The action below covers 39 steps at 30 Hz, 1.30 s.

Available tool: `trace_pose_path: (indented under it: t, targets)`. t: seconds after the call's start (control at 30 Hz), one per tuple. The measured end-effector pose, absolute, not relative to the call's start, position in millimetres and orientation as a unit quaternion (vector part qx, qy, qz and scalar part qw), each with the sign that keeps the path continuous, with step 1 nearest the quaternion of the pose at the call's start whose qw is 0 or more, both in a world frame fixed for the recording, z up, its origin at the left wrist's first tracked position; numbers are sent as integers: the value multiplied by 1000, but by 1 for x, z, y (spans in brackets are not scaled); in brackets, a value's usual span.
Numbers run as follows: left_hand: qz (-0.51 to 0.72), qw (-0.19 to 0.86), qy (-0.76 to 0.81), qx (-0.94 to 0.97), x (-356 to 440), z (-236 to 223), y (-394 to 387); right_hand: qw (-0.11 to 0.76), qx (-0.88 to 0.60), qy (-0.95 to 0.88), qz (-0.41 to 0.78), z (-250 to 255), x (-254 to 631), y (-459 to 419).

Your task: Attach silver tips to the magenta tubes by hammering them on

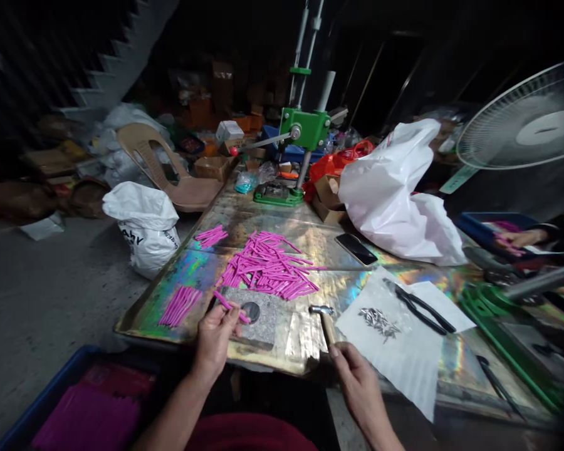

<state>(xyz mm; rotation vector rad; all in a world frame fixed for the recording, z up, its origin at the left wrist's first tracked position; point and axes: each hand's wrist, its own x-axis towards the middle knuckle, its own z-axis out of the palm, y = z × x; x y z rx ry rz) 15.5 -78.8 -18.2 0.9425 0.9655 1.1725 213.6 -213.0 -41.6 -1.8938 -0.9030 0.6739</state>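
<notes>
Pinched in my left hand (pixel 219 332) is a thin pink stick (pixel 226 302), slanted over a speckled stone block (pixel 266 322) with a dark round spot (pixel 251 311) on it. My right hand (pixel 356 373) grips the wooden handle of a hammer (pixel 328 327), whose metal head is near the table surface right of the block. Behind the block lies a loose heap of pink sticks (pixel 275 266). Two smaller bunches rest to the left, one nearer (pixel 181 305) and one farther (pixel 211 235). Small metal pieces (pixel 378 322) lie on white paper (pixel 395 363) beside black-handled pliers (pixel 420 307).
A phone (pixel 356 248) and a large white plastic bag (pixel 395 194) are on the table (pixel 207 263). A green press (pixel 305 128) stands at the far end. Another person's hand (pixel 521 238) is at the right, by a blue tray. A blue bin (pixel 70 382) sits lower left.
</notes>
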Motion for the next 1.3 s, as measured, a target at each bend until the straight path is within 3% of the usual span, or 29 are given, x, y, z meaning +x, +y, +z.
trace_pose_path:
  t: [0.13, 0.3, 0.9, 1.0, 1.2, 1.3]
  targets:
    - [545, 563, 437, 441, 6, -18, -64, 274, -844, -436, 148, -65, 240, -216]
    - [546, 536, 447, 464, 10, -21, -61, 169, -863, -462, 113, -78, 240, -215]
    - [521, 486, 450, 539, 15, -24, -62, 130, -870, -451, 152, -69, 242, -208]
    - [490, 450, 446, 599, 13, -28, -61, 189, -868, -403, 221, -61, 249, -204]
    - [423, 361, 386, 736, 8, -25, -58, 453, -713, -300, 444, -38, 239, -201]
    - [403, 330, 362, 773, 8, -21, -57, 501, -634, -297, 509, -20, 221, -200]
